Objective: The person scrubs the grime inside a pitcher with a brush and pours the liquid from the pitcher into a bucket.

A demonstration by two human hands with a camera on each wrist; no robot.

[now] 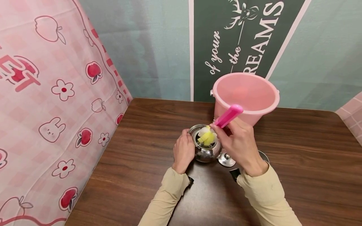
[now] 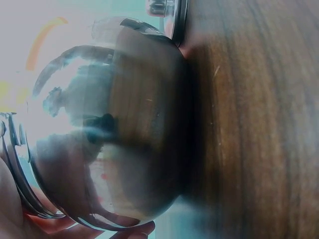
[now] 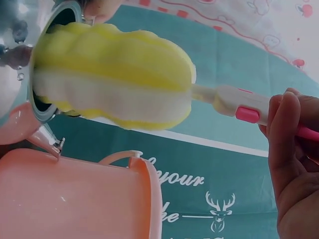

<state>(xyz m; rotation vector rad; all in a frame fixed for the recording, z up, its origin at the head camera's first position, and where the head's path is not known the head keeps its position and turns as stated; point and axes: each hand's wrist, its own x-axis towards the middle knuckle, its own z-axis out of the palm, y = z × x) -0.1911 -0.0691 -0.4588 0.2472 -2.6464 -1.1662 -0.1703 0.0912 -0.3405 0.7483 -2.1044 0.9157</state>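
Note:
A shiny round steel teapot (image 1: 205,154) stands on the table without its lid, its spout (image 3: 48,140) showing in the right wrist view. My left hand (image 1: 184,150) grips the side of the pot near the rim; its fingers (image 2: 134,231) curl along the steel in the left wrist view. With my right hand (image 1: 240,142) I hold a sponge bottle brush by its pink handle (image 1: 229,115). The brush's yellow and white sponge head (image 3: 117,79) points down into the pot's mouth, its tip hidden inside. Beside the pot lies a small steel lid (image 1: 226,158).
A pink bucket (image 1: 217,108) stands right behind the pot, close to my right hand. Part of a round metal rim (image 1: 265,156) shows from behind my right wrist. The brown wooden table (image 1: 135,150) meets a printed cloth (image 1: 85,91) on the left.

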